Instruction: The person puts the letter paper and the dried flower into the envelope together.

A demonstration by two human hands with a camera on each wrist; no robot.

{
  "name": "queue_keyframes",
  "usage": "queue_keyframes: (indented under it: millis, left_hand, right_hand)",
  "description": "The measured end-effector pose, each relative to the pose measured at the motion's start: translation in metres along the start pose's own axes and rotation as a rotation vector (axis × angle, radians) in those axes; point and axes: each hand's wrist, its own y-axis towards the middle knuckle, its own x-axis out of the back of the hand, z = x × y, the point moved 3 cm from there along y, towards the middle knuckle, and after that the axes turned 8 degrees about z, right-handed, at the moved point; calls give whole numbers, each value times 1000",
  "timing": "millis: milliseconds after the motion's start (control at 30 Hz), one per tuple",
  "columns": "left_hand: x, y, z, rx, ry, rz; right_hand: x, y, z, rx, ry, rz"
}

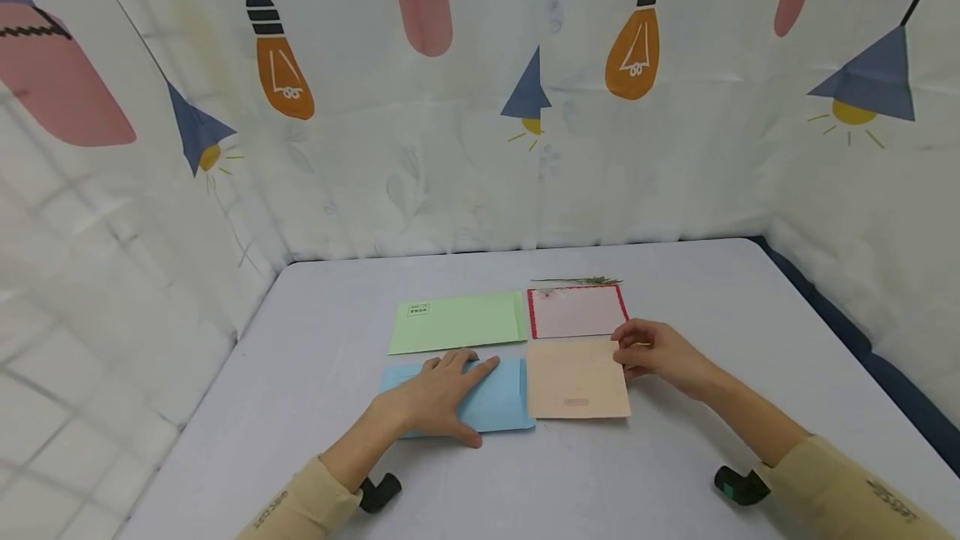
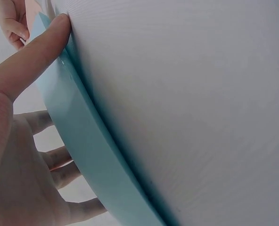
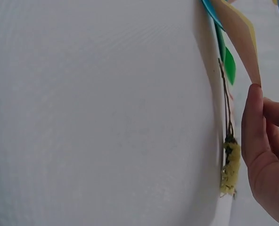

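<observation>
Right hand (image 1: 660, 352): thumb and fingers pinch the right edge of a beige envelope (image 1: 573, 377), near its far corner; the right wrist view shows that corner raised off the white surface (image 1: 562, 473). Left hand (image 1: 442, 398): palm down, fingers spread and extended over a blue envelope (image 1: 510, 398), thumb at its near edge. Blue lies just left of beige. Green envelope (image 1: 457, 323) behind blue; red-bordered card (image 1: 577, 315) behind beige. Thin dried sprig (image 1: 592, 280) lies along the card's far edge.
</observation>
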Motion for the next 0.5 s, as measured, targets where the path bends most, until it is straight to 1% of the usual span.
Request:
queue_keyframes:
  millis: [167,500]
  left_hand:
    - [0,0,0,-2,-5,1]
    - [1,-1,-2,2,-14,-2]
  right_hand:
    - [-5,1,1,16,-20,23]
    - [-10,0,5,34,-66,31]
